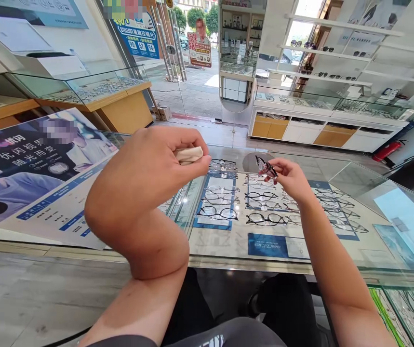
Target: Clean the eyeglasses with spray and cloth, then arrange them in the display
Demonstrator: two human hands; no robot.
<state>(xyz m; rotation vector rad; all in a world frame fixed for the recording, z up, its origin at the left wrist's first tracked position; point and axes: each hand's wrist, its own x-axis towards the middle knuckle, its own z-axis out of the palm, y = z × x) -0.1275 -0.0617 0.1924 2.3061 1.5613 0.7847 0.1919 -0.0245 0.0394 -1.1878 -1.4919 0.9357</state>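
Observation:
My left hand (163, 159) is raised above a glass display counter (354, 193), its fingers closed around a small beige cloth (189, 154). My right hand (289, 177) pinches a folded pair of dark-framed glasses (266, 167) held over the counter. The two hands are apart, about a hand's width between cloth and glasses. Under the glass lie rows of eyeglass frames (260, 208) on white and blue trays.
A printed poster (36, 173) lies on the counter at the left. More glass showcases stand at the left rear (94, 89) and right rear (337, 108), with wall shelves of sunglasses (322, 48). A glass door (178, 43) opens to the street. A red fire extinguisher (387, 150) lies at the right.

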